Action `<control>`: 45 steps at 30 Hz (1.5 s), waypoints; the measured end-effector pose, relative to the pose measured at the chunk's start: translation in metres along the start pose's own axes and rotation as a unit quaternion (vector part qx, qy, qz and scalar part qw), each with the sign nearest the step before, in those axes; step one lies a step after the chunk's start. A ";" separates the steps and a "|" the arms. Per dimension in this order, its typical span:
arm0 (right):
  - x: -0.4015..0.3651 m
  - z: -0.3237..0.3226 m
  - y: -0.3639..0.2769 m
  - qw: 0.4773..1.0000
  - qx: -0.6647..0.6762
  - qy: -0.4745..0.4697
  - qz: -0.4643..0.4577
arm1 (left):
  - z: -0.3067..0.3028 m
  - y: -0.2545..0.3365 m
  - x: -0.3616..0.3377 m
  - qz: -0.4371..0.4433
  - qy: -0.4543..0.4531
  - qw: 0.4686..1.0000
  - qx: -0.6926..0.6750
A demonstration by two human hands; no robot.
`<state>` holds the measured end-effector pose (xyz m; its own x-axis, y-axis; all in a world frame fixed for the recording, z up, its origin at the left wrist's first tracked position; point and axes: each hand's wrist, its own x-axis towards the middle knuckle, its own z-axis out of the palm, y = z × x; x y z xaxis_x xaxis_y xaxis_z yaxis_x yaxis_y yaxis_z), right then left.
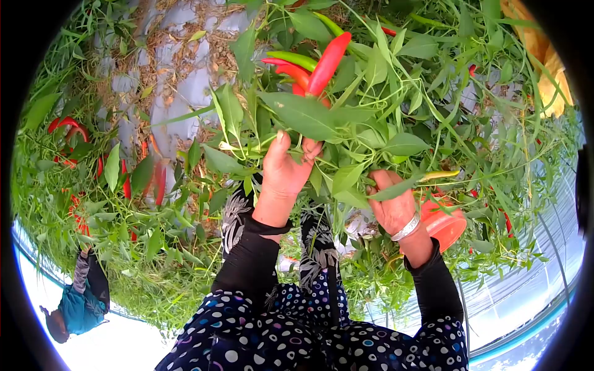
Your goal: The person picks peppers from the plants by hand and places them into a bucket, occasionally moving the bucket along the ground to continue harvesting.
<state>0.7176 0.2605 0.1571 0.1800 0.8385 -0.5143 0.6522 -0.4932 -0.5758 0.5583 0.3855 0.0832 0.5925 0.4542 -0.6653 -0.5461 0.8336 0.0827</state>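
My left hand (286, 170) reaches up into a chilli plant, thumb raised and fingers curled, partly covered by a broad green leaf (300, 115). Just above that leaf a bunch of red chilli peppers (329, 65) sticks out, with a greenish one (294, 60) among them. The bunch runs down toward my fingers, which close on it behind the leaf. Lower and to the right, my right hand (396, 207), with a silver bracelet (406, 228) at the wrist, has its fingers bent in among stems. A leaf covers its fingertips. A yellowish chilli (440, 175) is close by.
An orange-red plastic container (445, 226) sits beside my right wrist. More red chillies (127, 179) hang at left. Grey ground sheeting (179, 86) with dry litter lies between rows. A yellow sack (547, 68) is at upper right. Another person (83, 303) is at lower left.
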 end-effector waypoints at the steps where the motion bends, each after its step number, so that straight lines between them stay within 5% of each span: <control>1: -0.004 0.004 0.001 1.000 0.000 -0.001 -0.001 | -0.002 -0.003 0.000 0.001 0.000 1.000 0.000; 3: -0.009 0.015 0.007 0.992 -0.008 -0.038 0.121 | -0.006 -0.008 0.002 0.008 -0.063 0.998 -0.001; 13: -0.006 0.038 0.040 0.988 -0.116 0.067 0.070 | -0.014 -0.021 -0.002 0.003 -0.033 0.998 0.050; 15: -0.019 0.046 0.088 0.968 -0.077 0.055 0.234 | -0.016 -0.016 -0.003 0.014 -0.052 0.998 0.035; 17: -0.036 0.029 0.153 0.833 0.171 0.122 0.512 | -0.016 -0.003 -0.004 0.024 -0.060 0.998 0.019; 25: 0.029 -0.099 -0.040 0.934 0.212 0.202 0.203 | -0.013 0.003 -0.005 0.033 -0.046 0.996 0.066; 27: 0.071 -0.096 -0.076 0.990 -0.018 0.135 -0.041 | -0.013 0.000 -0.007 0.043 -0.041 0.996 0.072; 29: 0.106 -0.073 -0.084 0.964 -0.184 0.033 -0.188 | -0.017 0.000 -0.008 0.026 -0.045 0.997 0.065; 35: 0.118 -0.029 -0.080 0.934 -0.289 -0.126 -0.172 | -0.017 0.008 -0.012 0.007 -0.034 0.996 0.080; 37: 0.106 -0.029 -0.087 0.933 -0.299 -0.099 -0.175 | -0.015 0.009 -0.012 0.019 -0.025 0.997 0.074; 43: 0.048 -0.046 -0.100 0.973 -0.143 -0.173 -0.057 | -0.018 0.011 -0.012 0.018 -0.005 0.995 0.098; 45: 0.034 -0.065 -0.094 0.974 0.000 -0.215 0.075 | -0.020 0.012 -0.013 -0.011 -0.008 0.995 0.097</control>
<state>0.7103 0.3510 0.2349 -0.0508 0.5823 -0.8114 0.6428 -0.6027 -0.4728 0.5323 0.3830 0.0786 0.6130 0.4382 -0.6574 -0.4095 0.8878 0.2100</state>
